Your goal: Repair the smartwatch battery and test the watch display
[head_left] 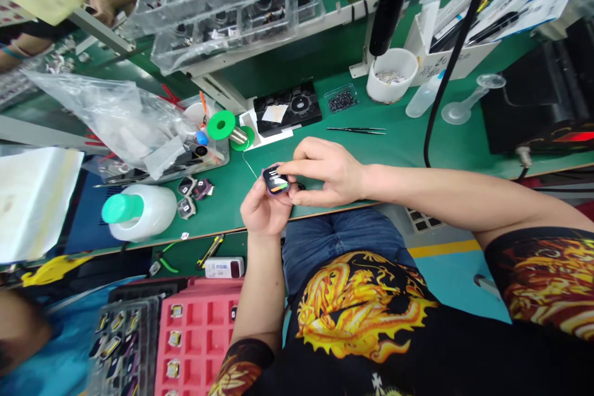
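Observation:
A small smartwatch with a purple case and a lit screen is held up above the near edge of the green bench. My left hand grips it from below, thumb along its left side. My right hand reaches over from the right, its index fingertip on the upper part of the screen. The other right fingers are curled, close to the watch's lower right side, and they hold nothing I can see. To the left lie several watch cases. Behind stands a solder spool with green flanges.
Tweezers lie beyond my right hand, near a tray of screws and a white cup. A white bottle stands left. Below it is a pink foam tray. A black cable hangs at right. Other people sit nearby.

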The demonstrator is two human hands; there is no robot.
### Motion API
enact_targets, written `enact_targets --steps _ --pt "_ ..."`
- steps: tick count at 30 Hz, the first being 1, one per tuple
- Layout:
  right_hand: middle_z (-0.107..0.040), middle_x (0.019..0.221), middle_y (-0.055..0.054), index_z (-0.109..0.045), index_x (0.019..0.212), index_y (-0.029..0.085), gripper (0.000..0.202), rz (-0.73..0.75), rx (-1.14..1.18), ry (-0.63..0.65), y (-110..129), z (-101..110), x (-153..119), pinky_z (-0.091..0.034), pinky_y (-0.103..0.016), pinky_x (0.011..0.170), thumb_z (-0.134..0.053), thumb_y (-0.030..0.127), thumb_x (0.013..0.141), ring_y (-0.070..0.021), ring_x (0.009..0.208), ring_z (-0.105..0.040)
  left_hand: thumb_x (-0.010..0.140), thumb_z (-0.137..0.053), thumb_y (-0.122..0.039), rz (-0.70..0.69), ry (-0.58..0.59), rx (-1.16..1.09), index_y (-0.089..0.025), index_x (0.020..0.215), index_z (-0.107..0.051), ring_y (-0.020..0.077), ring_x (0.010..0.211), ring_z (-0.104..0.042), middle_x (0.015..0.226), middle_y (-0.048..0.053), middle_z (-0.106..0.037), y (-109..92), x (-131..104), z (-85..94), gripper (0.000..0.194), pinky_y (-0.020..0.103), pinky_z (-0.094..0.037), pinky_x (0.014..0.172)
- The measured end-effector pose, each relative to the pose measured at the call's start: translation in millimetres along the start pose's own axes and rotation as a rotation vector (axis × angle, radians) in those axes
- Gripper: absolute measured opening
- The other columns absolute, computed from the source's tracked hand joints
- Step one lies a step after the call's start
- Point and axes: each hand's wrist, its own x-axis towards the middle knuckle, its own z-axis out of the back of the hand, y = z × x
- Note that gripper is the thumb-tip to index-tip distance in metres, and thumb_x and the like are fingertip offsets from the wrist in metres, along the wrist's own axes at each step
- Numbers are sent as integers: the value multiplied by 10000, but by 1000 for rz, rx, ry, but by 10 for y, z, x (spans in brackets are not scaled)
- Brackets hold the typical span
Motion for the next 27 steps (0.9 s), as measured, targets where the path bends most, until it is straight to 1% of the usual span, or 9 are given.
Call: enact_targets --steps 5,8,11,14,16,19,22,25,27 --pt "-645 997 -60 -728 1261 158 392 7 6 -5 2 -3 -2 -517 -358 846 -598 504 1128 -199 929 -595 938 -759 -505 2 -42 15 -149 1142 -781 181 742 -688 944 110 -749 7 -6 20 411 270 -577 632" --pt "-637 994 -61 -723 1271 157 419 11 9 10 10 -1 1 -514 -362 847 -572 525 1140 -202 936 -590 927 -774 -479 -6 -7 -9 -161 1127 -800 174 735 -688 948 102 -754 0 -8 13 376 261 -581 620" --pt "-638 984 -60 -724 1267 157 426 11 8 10 24 5 6 -512 -362 848 -549 528 1150 -203 938 -593 907 -800 -475 5 29 -36 -156 1144 -806 159 705 -681 942 95 -758 -7 -7 -4 397 246 -574 602" --pt "-643 975 -55 -721 1260 153 414 18 6 0 34 10 9 -509 -355 844 -550 514 1153 -199 930 -596 906 -802 -488 9 25 -28 -149 1160 -794 163 698 -685 941 98 -757 -9 -8 -9 425 255 -578 606" --pt "-648 982 -53 -709 1268 151 397 20 7 -3 36 9 11 -511 -353 852 -565 501 1149 -198 938 -599 923 -783 -495 4 2 -20 -155 1140 -781 169 703 -688 941 98 -752 -10 -10 -10 403 267 -586 616" --pt "-654 1017 -59 -681 1247 154 345 -14 4 -14 40 4 14 -515 -357 872 -603 469 1131 -199 955 -595 936 -767 -514 15 -35 -20 -165 1105 -758 166 714 -688 946 95 -741 -19 -13 -24 388 266 -588 615" --pt "-646 1015 -58 -633 1171 154 299 -74 26 -29 49 12 23 -502 -349 848 -651 443 1093 -192 920 -574 911 -787 -538 36 -40 -9 -165 1110 -752 151 704 -670 952 90 -730 -28 -14 -39 424 248 -575 595" --pt "-643 1002 -58 -595 1142 167 271 -113 45 2 56 40 34 -491 -353 824 -673 417 1072 -193 895 -562 887 -804 -535 28 -32 9 -172 1101 -772 152 722 -665 950 90 -732 -26 -10 -35 423 242 -579 611" --pt "-658 1022 -69 -600 1164 171 285 -104 46 33 60 58 38 -494 -364 835 -689 425 1070 -202 908 -573 851 -837 -527 15 -25 1 -179 1061 -793 159 745 -671 948 91 -742 -24 -12 -33 409 245 -591 635"
